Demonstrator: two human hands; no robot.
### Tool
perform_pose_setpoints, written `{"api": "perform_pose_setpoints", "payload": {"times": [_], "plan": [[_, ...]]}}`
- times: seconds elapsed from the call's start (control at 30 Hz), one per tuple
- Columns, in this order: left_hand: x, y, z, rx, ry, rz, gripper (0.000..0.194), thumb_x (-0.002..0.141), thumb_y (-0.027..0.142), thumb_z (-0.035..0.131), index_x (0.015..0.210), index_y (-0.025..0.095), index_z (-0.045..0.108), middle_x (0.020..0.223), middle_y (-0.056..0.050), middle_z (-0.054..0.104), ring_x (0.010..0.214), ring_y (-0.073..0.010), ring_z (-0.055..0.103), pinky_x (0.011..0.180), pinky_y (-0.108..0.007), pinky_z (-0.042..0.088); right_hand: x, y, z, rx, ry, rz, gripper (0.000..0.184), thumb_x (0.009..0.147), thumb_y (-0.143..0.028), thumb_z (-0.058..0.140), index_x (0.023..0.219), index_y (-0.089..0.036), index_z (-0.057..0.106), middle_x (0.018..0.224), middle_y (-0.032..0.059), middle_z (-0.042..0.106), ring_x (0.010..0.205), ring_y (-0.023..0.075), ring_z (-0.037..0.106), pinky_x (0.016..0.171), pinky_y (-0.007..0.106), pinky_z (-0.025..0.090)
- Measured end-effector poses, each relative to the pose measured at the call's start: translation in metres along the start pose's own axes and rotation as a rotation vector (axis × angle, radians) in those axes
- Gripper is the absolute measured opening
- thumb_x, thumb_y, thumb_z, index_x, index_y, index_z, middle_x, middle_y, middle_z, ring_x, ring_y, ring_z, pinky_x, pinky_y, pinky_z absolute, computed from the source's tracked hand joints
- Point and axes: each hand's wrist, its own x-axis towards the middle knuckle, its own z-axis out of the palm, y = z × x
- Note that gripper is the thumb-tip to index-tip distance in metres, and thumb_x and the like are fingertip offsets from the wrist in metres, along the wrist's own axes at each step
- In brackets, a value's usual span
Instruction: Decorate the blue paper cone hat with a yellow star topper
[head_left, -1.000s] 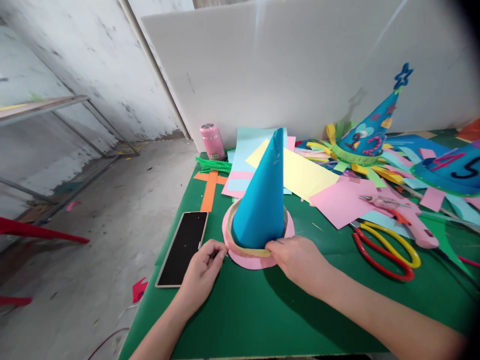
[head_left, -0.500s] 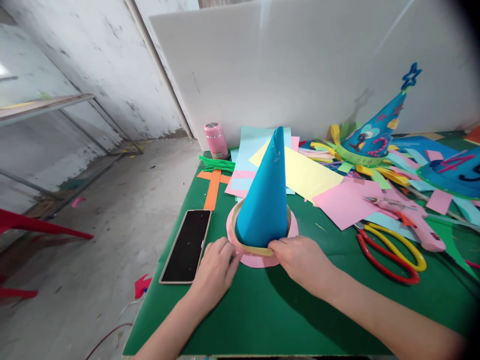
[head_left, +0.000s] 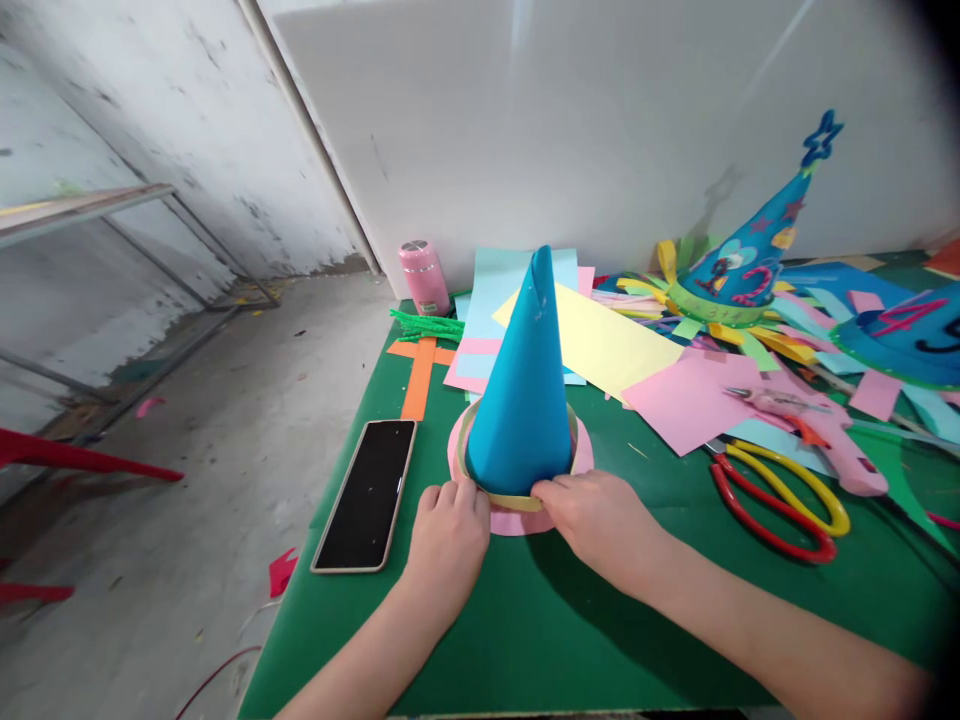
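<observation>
Left fingers (head_left: pixel 466 492) and right fingers (head_left: pixel 553 489) pinch the yellow strip (head_left: pixel 514 503) round the blue cone (head_left: pixel 525 400). A phone (head_left: pixel 366 495) lies left, scissors (head_left: pixel 796 551) right.

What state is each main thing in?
Tall blue paper cone: upright
Pale yellow paper band: looped around the cone's base
Rectangular pale-framed phone: face up, screen dark
Scissors with red and yellow handles: lying flat, blades mostly hidden
Pink plastic glue gun: lying on its side
Pink cylindrical bottle: upright

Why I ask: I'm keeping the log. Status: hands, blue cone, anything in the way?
Left hand, right hand: fingers at near side of yellowish band. Blue cone upright within band, over pink base. Phone beside left hand, apart.
</observation>
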Motion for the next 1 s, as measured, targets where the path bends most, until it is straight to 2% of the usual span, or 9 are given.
{"api": "perform_pose_setpoints", "payload": {"times": [0.17,0.33,0.43,0.5,0.6,0.7,0.83,0.9,1.0], "plan": [[-0.001,-0.004,0.003,-0.042,0.008,0.007,0.025,0.079,0.005,0.036,0.075,0.012,0.060,0.074,-0.011,0.059,0.069,-0.0259,0.054,0.061,-0.040,0.040,0.000,0.000,0.000,-0.003,0.001,-0.004,0.016,0.082,-0.010,0.044,0.081,-0.019,0.056,0.069,0.0002,0.064,0.061,0.0154,0.057,0.048,0.029,0.022],[-0.002,-0.021,0.005,-0.155,0.044,-0.116,0.021,0.083,0.015,0.036,0.068,0.015,0.051,0.068,-0.006,0.054,0.064,-0.0182,0.053,0.057,-0.030,0.041,0.000,0.000,-0.001,0.000,-0.004,0.002,0.014,0.080,-0.010,0.046,0.079,-0.019,0.056,0.067,-0.0002,0.064,0.058,0.0153,0.057,0.047,0.029,0.020],[-0.010,-0.033,-0.006,-0.256,0.097,-0.208,0.020,0.084,0.016,0.035,0.066,0.018,0.044,0.066,-0.002,0.050,0.061,-0.0140,0.051,0.054,-0.025,0.040,0.000,0.000,-0.001,0.004,-0.010,0.007,0.014,0.079,-0.009,0.047,0.076,-0.019,0.056,0.066,-0.0006,0.064,0.058,0.0150,0.056,0.047,0.029,0.019],[-0.020,-0.041,-0.017,-0.439,0.196,-0.290,0.020,0.084,0.019,0.033,0.065,0.020,0.039,0.064,0.001,0.047,0.059,-0.0130,0.049,0.054,-0.024,0.039,0.000,-0.001,-0.002,0.005,-0.016,0.009,0.014,0.080,-0.009,0.047,0.075,-0.019,0.056,0.066,-0.0003,0.063,0.057,0.0153,0.056,0.047,0.029,0.019],[-0.039,-0.048,-0.028,-0.477,0.180,-0.373,0.023,0.087,0.024,0.029,0.064,0.022,0.033,0.058,0.003,0.042,0.052,-0.0129,0.045,0.049,-0.024,0.036,0.000,-0.002,-0.003,0.011,-0.026,0.010,0.014,0.081,-0.011,0.046,0.076,-0.019,0.057,0.066,0.0002,0.064,0.057,0.0158,0.056,0.047,0.029,0.019],[-0.053,-0.041,-0.029,-0.384,0.041,-0.281,0.028,0.087,0.026,0.029,0.059,0.021,0.033,0.055,0.002,0.044,0.050,-0.0143,0.047,0.049,-0.027,0.035,0.000,-0.002,-0.004,0.018,-0.031,0.010,0.014,0.081,-0.011,0.046,0.077,-0.019,0.057,0.067,0.0005,0.064,0.057,0.0156,0.056,0.047,0.029,0.020],[-0.054,-0.016,-0.024,-0.276,-0.091,0.021,0.030,0.085,0.022,0.033,0.057,0.019,0.045,0.055,-0.001,0.053,0.051,-0.0167,0.052,0.051,-0.030,0.037,0.000,-0.002,-0.005,0.025,-0.032,0.009,0.014,0.080,-0.010,0.046,0.078,-0.019,0.057,0.067,0.0002,0.064,0.058,0.0154,0.056,0.048,0.028,0.021],[-0.048,-0.006,-0.021,-0.253,-0.035,0.079,0.032,0.086,0.021,0.033,0.059,0.018,0.050,0.057,-0.003,0.054,0.053,-0.0171,0.053,0.052,-0.030,0.038,0.000,-0.002,-0.004,0.023,-0.030,0.009,0.014,0.080,-0.010,0.047,0.078,-0.019,0.057,0.067,0.0001,0.064,0.058,0.0156,0.056,0.048,0.029,0.020],[-0.033,-0.001,-0.011,-0.261,0.177,0.028,0.030,0.087,0.020,0.034,0.068,0.016,0.056,0.065,-0.005,0.058,0.062,-0.0179,0.055,0.057,-0.031,0.040,0.000,-0.001,-0.003,0.015,-0.022,0.012,0.014,0.080,-0.010,0.046,0.077,-0.019,0.056,0.067,0.0001,0.063,0.059,0.0155,0.056,0.048,0.029,0.020]]}}
